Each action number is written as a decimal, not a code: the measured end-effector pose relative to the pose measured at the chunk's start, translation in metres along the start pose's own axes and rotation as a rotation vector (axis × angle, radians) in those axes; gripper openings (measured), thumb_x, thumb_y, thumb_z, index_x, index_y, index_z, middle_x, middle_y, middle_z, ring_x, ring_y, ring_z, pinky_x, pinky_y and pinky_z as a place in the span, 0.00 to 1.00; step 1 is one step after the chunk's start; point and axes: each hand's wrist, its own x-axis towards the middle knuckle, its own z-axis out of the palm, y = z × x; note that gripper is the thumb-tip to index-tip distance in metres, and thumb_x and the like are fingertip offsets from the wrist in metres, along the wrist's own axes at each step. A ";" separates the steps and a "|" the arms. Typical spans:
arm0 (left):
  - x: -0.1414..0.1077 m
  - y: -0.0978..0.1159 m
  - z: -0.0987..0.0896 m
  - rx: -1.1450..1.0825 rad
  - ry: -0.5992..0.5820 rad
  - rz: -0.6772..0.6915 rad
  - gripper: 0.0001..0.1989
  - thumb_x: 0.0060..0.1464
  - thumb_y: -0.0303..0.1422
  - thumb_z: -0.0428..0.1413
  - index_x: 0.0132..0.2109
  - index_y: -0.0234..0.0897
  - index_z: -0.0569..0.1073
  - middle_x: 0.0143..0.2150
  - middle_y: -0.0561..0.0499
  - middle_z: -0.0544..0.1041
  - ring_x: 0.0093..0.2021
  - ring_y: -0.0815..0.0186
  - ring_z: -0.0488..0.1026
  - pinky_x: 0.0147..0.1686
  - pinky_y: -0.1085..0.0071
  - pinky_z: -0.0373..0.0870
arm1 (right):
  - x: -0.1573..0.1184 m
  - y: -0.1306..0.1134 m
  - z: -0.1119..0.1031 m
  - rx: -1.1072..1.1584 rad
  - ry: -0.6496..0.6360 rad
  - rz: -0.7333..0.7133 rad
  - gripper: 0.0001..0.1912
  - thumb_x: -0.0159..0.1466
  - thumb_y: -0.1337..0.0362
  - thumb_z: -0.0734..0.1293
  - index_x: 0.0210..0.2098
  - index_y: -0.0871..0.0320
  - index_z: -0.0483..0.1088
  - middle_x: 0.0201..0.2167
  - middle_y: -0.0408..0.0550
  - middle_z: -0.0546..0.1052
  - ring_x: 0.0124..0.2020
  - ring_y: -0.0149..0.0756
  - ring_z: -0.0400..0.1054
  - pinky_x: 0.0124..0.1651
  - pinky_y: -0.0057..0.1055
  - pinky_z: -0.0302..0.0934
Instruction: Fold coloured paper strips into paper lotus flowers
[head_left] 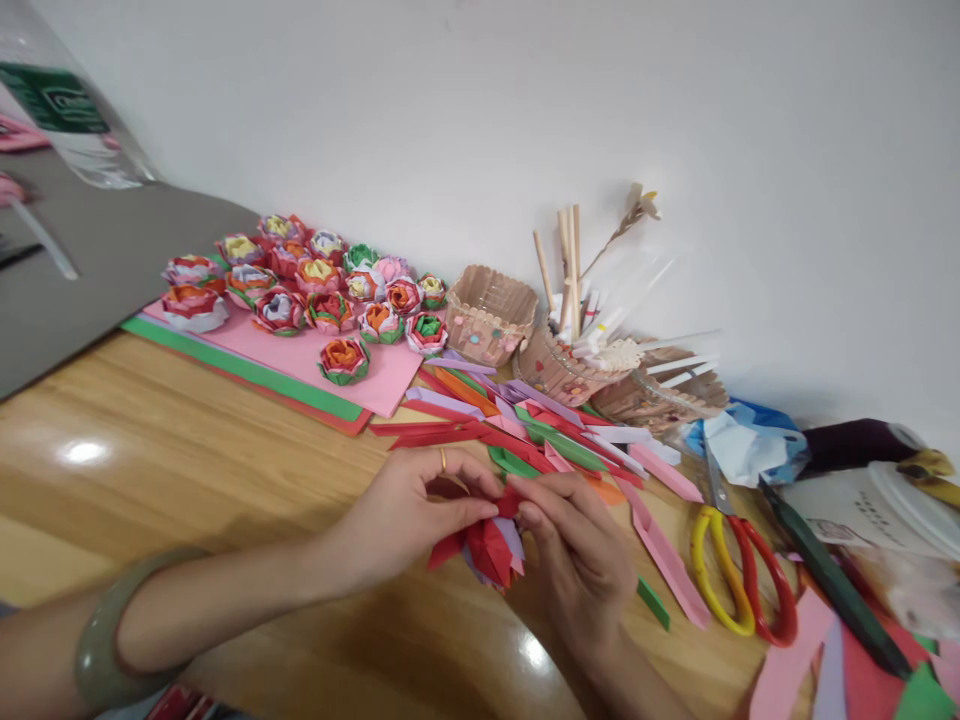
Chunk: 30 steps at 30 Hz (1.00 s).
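Note:
Between my two hands is a red and lilac folded-paper flower [491,550], held just above the wooden table. My left hand [427,500], with a ring on one finger, pinches its upper left side between thumb and fingers. From the right, my right hand [577,540] pinches the red paper at its top. The fingers cover part of the flower's upper edge. Just beyond my hands lies a loose pile of folded paper strips [525,420] in red, green, lilac, pink and orange.
Finished paper flowers [343,360] stand on stacked coloured sheets [397,385] at the back left. Small decorated baskets [487,310] line the wall, one with wooden sticks [570,260]. To the right lie scissors [739,570], a dark green cutter [832,575] and a white-lidded tub [877,510]. A bottle [82,120] stands far left.

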 end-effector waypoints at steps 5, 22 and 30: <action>-0.002 0.003 0.000 0.017 0.000 0.015 0.02 0.47 0.28 0.58 0.30 0.34 0.74 0.29 0.52 0.75 0.30 0.69 0.73 0.33 0.73 0.71 | 0.001 -0.002 -0.001 -0.036 -0.003 -0.024 0.19 0.60 0.74 0.63 0.46 0.47 0.71 0.32 0.46 0.74 0.29 0.33 0.68 0.29 0.29 0.63; -0.004 0.006 0.000 0.214 0.037 0.265 0.01 0.48 0.25 0.57 0.30 0.34 0.73 0.30 0.53 0.72 0.32 0.71 0.70 0.34 0.75 0.69 | 0.001 0.001 0.002 -0.030 -0.011 -0.107 0.21 0.60 0.77 0.63 0.49 0.50 0.70 0.33 0.46 0.72 0.30 0.31 0.67 0.29 0.27 0.63; -0.003 0.005 0.002 0.210 0.011 0.077 0.05 0.44 0.27 0.59 0.26 0.34 0.70 0.27 0.55 0.70 0.28 0.71 0.68 0.29 0.76 0.66 | -0.003 0.002 0.004 -0.040 -0.024 -0.076 0.22 0.59 0.77 0.64 0.48 0.49 0.71 0.33 0.45 0.73 0.30 0.31 0.68 0.29 0.27 0.63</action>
